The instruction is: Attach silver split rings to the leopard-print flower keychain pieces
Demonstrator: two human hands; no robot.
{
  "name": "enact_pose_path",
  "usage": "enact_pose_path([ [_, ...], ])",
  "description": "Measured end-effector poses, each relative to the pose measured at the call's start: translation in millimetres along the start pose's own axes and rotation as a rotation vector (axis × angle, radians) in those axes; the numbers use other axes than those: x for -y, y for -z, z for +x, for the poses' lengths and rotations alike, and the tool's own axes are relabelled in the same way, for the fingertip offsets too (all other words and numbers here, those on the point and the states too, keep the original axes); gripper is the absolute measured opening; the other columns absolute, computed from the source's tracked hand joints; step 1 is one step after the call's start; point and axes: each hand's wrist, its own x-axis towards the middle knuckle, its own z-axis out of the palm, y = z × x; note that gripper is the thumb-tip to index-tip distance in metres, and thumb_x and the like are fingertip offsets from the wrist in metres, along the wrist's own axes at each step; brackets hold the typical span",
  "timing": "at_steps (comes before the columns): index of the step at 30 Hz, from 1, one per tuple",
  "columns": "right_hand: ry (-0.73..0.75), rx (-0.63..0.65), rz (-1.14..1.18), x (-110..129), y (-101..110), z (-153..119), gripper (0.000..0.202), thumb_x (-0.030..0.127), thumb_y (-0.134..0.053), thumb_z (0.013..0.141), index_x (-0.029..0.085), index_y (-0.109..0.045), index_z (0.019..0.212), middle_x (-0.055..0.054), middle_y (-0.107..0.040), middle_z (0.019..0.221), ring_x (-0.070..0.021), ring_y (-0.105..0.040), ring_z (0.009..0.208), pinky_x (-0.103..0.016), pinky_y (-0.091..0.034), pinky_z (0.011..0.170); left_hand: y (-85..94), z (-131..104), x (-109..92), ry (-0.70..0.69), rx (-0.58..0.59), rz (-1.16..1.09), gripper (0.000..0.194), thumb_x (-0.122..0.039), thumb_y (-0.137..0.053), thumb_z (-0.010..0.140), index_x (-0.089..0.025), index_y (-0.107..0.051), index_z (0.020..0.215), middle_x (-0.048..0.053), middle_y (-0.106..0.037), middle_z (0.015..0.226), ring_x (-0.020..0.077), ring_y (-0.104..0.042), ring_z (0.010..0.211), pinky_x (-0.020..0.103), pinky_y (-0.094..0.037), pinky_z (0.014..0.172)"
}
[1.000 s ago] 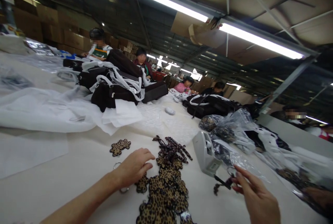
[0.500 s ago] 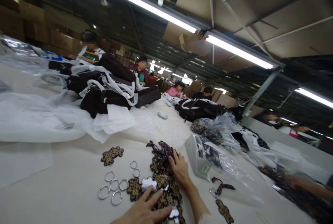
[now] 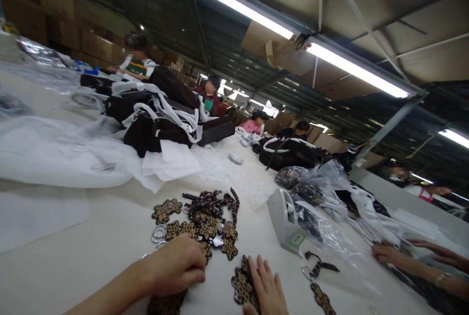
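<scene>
My left hand [image 3: 179,263] is curled over the near side of a pile of leopard-print bear-shaped charms [image 3: 210,227]. Its fingertips and anything in them are hidden. Below its wrist another leopard-print piece [image 3: 166,304] shows in part. My right hand [image 3: 269,288] lies with fingers stretched out, touching the edge of a leopard-print charm [image 3: 240,283] apart from the pile. Dark patterned straps [image 3: 208,205] are bunched at the pile's far side. Metal split rings [image 3: 159,233] sit at its left, partly behind my left hand. A single charm [image 3: 166,210] lies beside them.
To the right stands a white tape dispenser [image 3: 286,220], with a finished-looking keychain [image 3: 321,298] in front. Plastic bags [image 3: 322,188] and dark handbags [image 3: 157,129] lie further back. A co-worker's hands [image 3: 395,256] work at the right edge. Other people sit beyond.
My left hand has moved up and left and curled; my right hand has come down towards me onto a charm. The charms and straps are now shifted and spread differently, the rings partly covered.
</scene>
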Motion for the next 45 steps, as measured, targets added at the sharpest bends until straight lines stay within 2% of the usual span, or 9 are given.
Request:
enact_pose_path([
  [5,0.102,-0.078,0.127,60.0,-43.8,27.2,0.065,0.055,-0.052,0.088,0.027,-0.04,0.145,-0.007,-0.027,0.157,-0.0367,-0.019,0.144,-0.061,-0.013,0.115,17.5,4.6,2.6,0.192,-0.238,-0.099,0.03,-0.03,-0.045,0.09,-0.019,-0.065,0.071,0.001,-0.067,0.072,0.0152,-0.059,0.07,0.024,-0.042,0.067],
  [8,0.067,-0.175,0.322,104.2,-19.1,61.6,0.058,0.054,-0.037,0.094,0.016,-0.054,0.135,-0.014,-0.044,0.149,-0.0323,-0.036,0.138,-0.051,-0.027,0.114,38.1,0.0,15.7,0.325,-0.504,-0.134,0.029,-0.032,-0.042,0.09,-0.019,-0.066,0.079,0.002,-0.068,0.078,0.0173,-0.06,0.075,0.027,-0.043,0.071],
  [11,0.101,-0.209,0.355,120.5,17.2,79.6,0.04,0.05,-0.048,0.091,0.018,-0.07,0.106,-0.012,-0.072,0.109,-0.0293,-0.063,0.104,-0.039,-0.047,0.093,59.9,-10.0,34.1,0.47,-0.692,-0.141,0.028,-0.032,-0.041,0.087,-0.018,-0.064,0.081,0.002,-0.066,0.074,0.0175,-0.06,0.068,0.027,-0.043,0.066],
  [13,0.119,-0.18,0.295,119.4,31.6,82.5,0.029,0.043,-0.053,0.09,0.02,-0.07,0.09,-0.007,-0.073,0.083,-0.0247,-0.065,0.08,-0.032,-0.049,0.074,69.4,-14.8,43.0,0.524,-0.753,-0.14,0.027,-0.032,-0.039,0.085,-0.019,-0.062,0.08,0.002,-0.066,0.075,0.0175,-0.059,0.067,0.027,-0.044,0.065],
  [18,0.151,-0.041,0.205,110.7,26.0,71.2,0.019,0.023,-0.058,0.083,0.019,-0.067,0.067,0.002,-0.064,0.059,-0.0163,-0.057,0.058,-0.023,-0.04,0.054,70.6,-15.2,50.1,0.575,-0.638,0.02,0.029,-0.031,-0.036,0.088,-0.02,-0.062,0.08,0.003,-0.067,0.079,0.0204,-0.061,0.075,0.03,-0.043,0.071],
  [25,0.344,0.1,0.196,157.0,5.8,63.2,0.016,0.019,-0.057,0.086,0.021,-0.072,0.081,-0.001,-0.071,0.076,-0.0173,-0.062,0.071,-0.025,-0.043,0.067,52.4,-22.5,58.5,0.513,-0.198,0.191,0.014,-0.015,-0.054,0.072,-0.021,-0.067,0.072,0.003,-0.066,0.081,0.0209,-0.061,0.084,0.028,-0.044,0.074],
  [33,0.403,0.107,0.274,180.3,-22.6,77.4,0.013,0.023,-0.059,0.086,0.023,-0.073,0.086,-0.003,-0.074,0.083,-0.0222,-0.066,0.08,-0.03,-0.046,0.074,40.2,-29.4,66.3,0.523,-0.204,0.197,0.032,0.005,-0.052,0.064,-0.018,-0.07,0.076,0.009,-0.064,0.092,0.0237,-0.061,0.087,0.032,-0.045,0.078],
  [39,0.096,0.088,0.723,170.3,-35.8,83.2,0.028,0.048,-0.063,0.083,0.021,-0.069,0.084,-0.003,-0.069,0.074,-0.0207,-0.066,0.067,-0.03,-0.054,0.06,49.1,-18.8,51.7,0.491,-0.309,0.103,0.038,0.003,-0.047,0.068,-0.018,-0.069,0.09,0.005,-0.064,0.086,0.0185,-0.059,0.085,0.027,-0.044,0.077],
  [45,-0.104,0.095,1.11,185.0,-40.1,75.3,0.046,0.054,-0.081,0.061,0.018,-0.061,0.082,0.002,-0.067,0.067,-0.0123,-0.064,0.051,-0.021,-0.053,0.046,40.0,-3.6,28.0,0.382,-0.397,-0.336,0.018,-0.013,-0.05,0.065,-0.016,-0.066,0.07,0.001,-0.064,0.069,0.0153,-0.056,0.068,0.023,-0.04,0.061],
])
